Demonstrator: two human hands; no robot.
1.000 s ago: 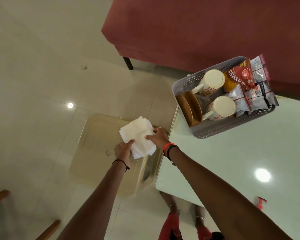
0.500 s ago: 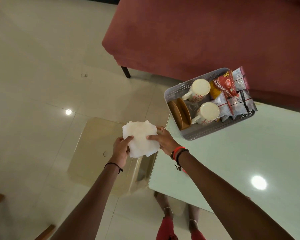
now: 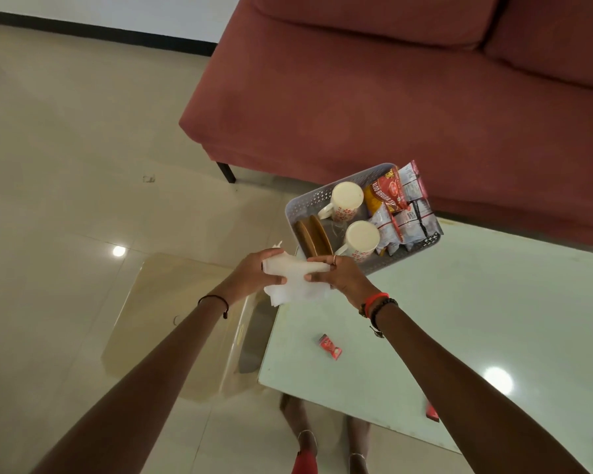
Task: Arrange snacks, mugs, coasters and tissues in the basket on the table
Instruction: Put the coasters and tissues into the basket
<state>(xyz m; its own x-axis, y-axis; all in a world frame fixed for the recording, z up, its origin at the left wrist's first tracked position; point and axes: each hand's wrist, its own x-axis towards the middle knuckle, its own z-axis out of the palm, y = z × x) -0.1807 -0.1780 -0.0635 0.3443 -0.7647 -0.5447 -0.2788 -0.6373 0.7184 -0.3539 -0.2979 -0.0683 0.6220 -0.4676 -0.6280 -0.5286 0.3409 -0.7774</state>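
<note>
1. Where the table (image 3: 459, 319) corner meets the basket (image 3: 297, 208), the tissues (image 3: 297, 280) sit bunched between both hands, just short of the basket's near wall
2. Left hand (image 3: 255, 271) and right hand (image 3: 341, 278) each pinch the wad with curled fingers
3. Inside the basket: two mugs (image 3: 347, 199), two coasters (image 3: 314, 239) on edge, and snack packets (image 3: 408, 220) overlapping beyond counting

Home living room is indicated: a red upholstered sofa (image 3: 374, 107) is set on glossy beige floor tiles (image 3: 65, 148), a low glass-topped table (image 3: 459, 319) is placed before it, and beside the table possibly a translucent stool (image 3: 185, 319).
</note>
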